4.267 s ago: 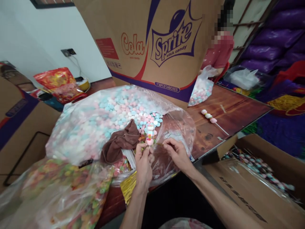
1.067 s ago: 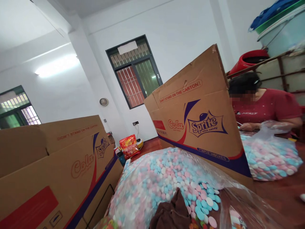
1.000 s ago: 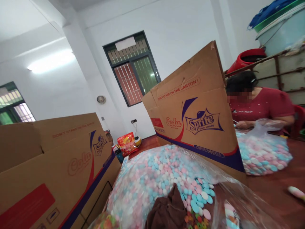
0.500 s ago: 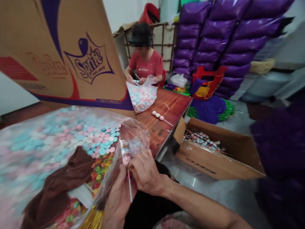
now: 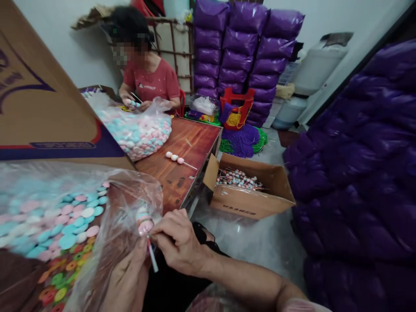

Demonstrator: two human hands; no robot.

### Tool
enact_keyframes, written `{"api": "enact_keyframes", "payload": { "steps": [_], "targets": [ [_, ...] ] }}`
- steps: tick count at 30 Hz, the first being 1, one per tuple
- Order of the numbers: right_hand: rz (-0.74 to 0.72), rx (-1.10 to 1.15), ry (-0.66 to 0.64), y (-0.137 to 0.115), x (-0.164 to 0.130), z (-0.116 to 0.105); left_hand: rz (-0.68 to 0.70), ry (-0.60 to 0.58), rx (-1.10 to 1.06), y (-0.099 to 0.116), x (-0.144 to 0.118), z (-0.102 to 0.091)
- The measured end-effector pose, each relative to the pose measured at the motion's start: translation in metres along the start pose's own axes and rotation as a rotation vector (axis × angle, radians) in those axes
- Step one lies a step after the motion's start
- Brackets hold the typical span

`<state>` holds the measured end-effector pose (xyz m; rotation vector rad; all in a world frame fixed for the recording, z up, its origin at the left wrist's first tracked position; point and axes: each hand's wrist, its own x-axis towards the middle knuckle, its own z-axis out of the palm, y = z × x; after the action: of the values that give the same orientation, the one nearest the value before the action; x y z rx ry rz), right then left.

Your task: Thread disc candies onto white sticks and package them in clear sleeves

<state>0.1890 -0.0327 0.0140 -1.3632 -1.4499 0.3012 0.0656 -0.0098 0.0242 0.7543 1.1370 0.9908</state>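
Observation:
Between my hands is a marshmallow skewer (image 5: 145,226) in a clear wrapper, its pink and pale blue pieces uppermost and its white stick slanting down. My left hand (image 5: 127,275) holds it from below, fingers closed near the base of the wrapper. At the wrapper's neck my right hand (image 5: 180,242) pinches with thumb and forefinger; whether a small tie is in the pinch is hidden. Left of my hands, a clear plastic sheet or bag (image 5: 112,208) partly covers pastel marshmallow discs (image 5: 69,223) and coloured rings (image 5: 66,273).
An unwrapped skewer (image 5: 175,158) lies on the brown table (image 5: 195,138). An open carton (image 5: 247,206) on the floor holds many skewers. Across the table a person (image 5: 152,78) handles a skewer behind a bag of marshmallows (image 5: 143,134). A large carton (image 5: 58,117) stands left; purple packs (image 5: 354,173) are stacked right.
My view has swung to the right, so the table, cartons and person appear farther left. Both hands stay closed at the wrapped skewer, my right fingers still at its neck.

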Motion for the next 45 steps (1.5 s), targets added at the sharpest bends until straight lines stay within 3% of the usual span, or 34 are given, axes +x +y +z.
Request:
{"api": "enact_keyframes", "payload": {
  "steps": [4, 9, 12, 15, 18, 21, 24, 27, 30, 33, 37, 42, 45],
  "targets": [
    [0.136, 0.272, -0.015, 0.007, -0.016, -0.020, -0.037, -0.062, 0.008, -0.018, 0.003, 0.018],
    [0.441, 0.394, -0.109, 0.017, -0.043, -0.038, 0.198, -0.071, 0.248, -0.034, -0.005, 0.038],
    [0.585, 0.627, -0.134, 0.033, -0.051, -0.044, 0.303, -0.148, 0.413, -0.037, -0.005, 0.044],
    [0.705, 0.829, -0.019, 0.055, -0.045, -0.060, 0.391, -0.169, 0.481, -0.036, -0.005, 0.036],
    [0.720, 0.888, 0.222, 0.080, -0.028, -0.081, 0.469, -0.060, 0.564, -0.031, -0.003, 0.005],
    [0.716, 0.691, 0.264, 0.095, -0.015, -0.087, 0.546, 0.082, 0.689, -0.021, -0.004, -0.037],
    [0.546, 0.283, 0.123, 0.087, -0.016, -0.065, 0.573, 0.199, 0.782, -0.015, -0.007, -0.065],
    [0.213, -0.162, -0.032, 0.069, -0.018, -0.027, 0.584, 0.163, 0.821, -0.018, -0.010, -0.064],
    [0.085, -0.496, -0.128, 0.055, -0.011, 0.008, 0.613, -0.009, 0.838, -0.027, -0.010, -0.046],
    [0.010, -0.536, -0.267, 0.047, 0.000, 0.032, 0.642, -0.118, 0.886, -0.035, -0.004, -0.034],
    [-0.093, -0.476, -0.383, 0.044, 0.007, 0.047, 0.671, -0.024, 0.957, -0.040, 0.009, -0.041],
    [0.025, -0.587, -0.252, 0.046, 0.000, 0.050, 0.712, 0.238, 1.180, -0.044, 0.023, -0.057],
    [0.097, -0.605, -0.204, 0.049, -0.004, 0.050, 0.645, 0.288, 1.258, -0.045, 0.028, -0.056]
  ]
}}
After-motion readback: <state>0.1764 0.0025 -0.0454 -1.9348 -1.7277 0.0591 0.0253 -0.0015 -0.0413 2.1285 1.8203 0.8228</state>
